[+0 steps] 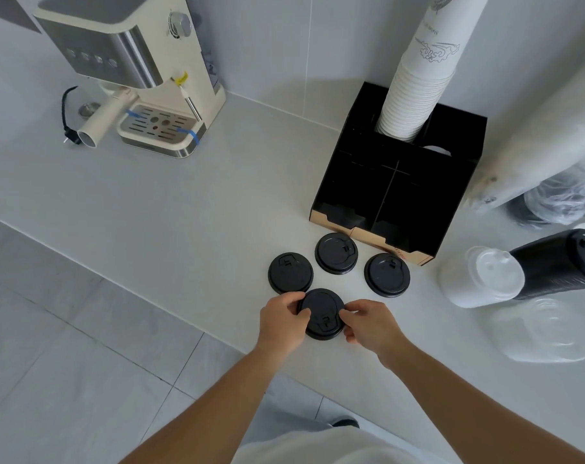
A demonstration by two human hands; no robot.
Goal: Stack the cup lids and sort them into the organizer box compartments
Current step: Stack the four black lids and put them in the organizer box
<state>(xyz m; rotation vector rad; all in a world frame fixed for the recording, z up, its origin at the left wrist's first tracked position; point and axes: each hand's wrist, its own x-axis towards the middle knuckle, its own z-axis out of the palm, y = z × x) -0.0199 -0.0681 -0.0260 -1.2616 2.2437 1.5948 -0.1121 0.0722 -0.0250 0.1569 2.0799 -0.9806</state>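
Several black cup lids lie on the white counter in front of a black organizer box [451, 202]. The nearest black lid [321, 313] sits at the counter's front edge, gripped from both sides: my left hand [281, 324] pinches its left rim, my right hand [371, 324] its right rim. Three more black lids lie flat and apart: one at left [290, 272], one in the middle near the box [336, 252], one at right [387, 274]. The box's front compartments look dark; a tall stack of white paper cups [418, 82] stands in a rear one.
An espresso machine [133, 72] stands at the back left with a plug and cord beside it. To the right lie a sleeve of white lids [482, 277], a sleeve of black lids [559, 262], loose clear plastic wrap [549, 333] and a wrapped sleeve of cups [545, 139].
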